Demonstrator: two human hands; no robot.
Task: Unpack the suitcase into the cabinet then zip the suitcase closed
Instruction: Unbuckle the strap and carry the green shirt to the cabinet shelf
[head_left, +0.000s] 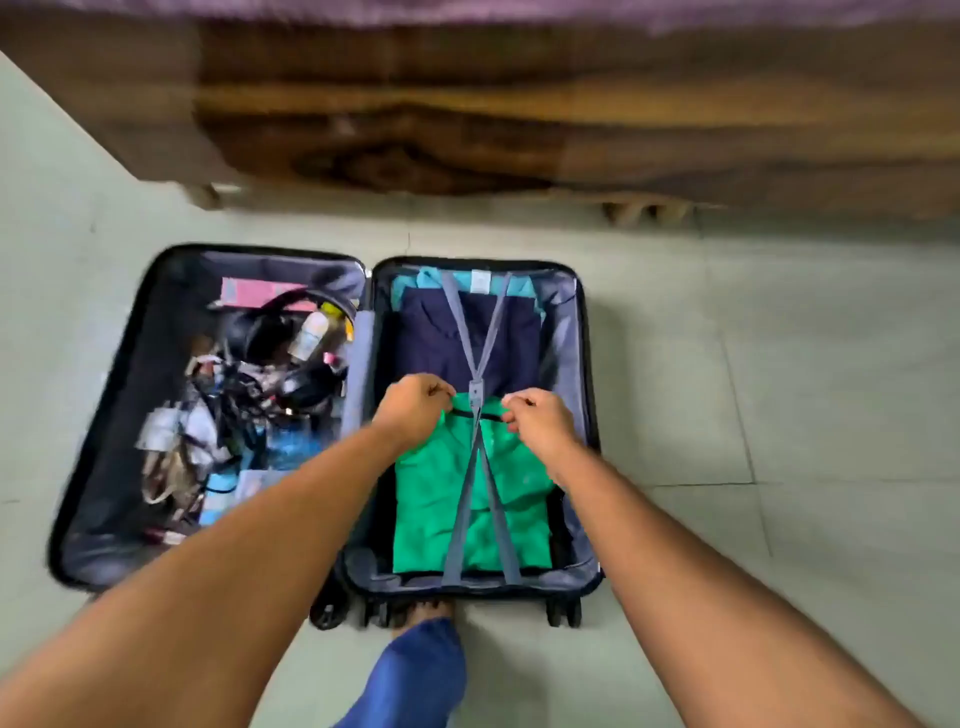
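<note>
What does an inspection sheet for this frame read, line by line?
Surface: pale tiled floor.
Job's things: suitcase open flat; green garment, navy garment and teal garment under crossed grey straps.
Clutter: left half holds headphones, bottles, mixed small items.
Grips: left hand and right hand pinch at the strap buckle.
Cables: black tangle in left half.
Surroundings: wooden furniture behind; blue-clad leg below.
</note>
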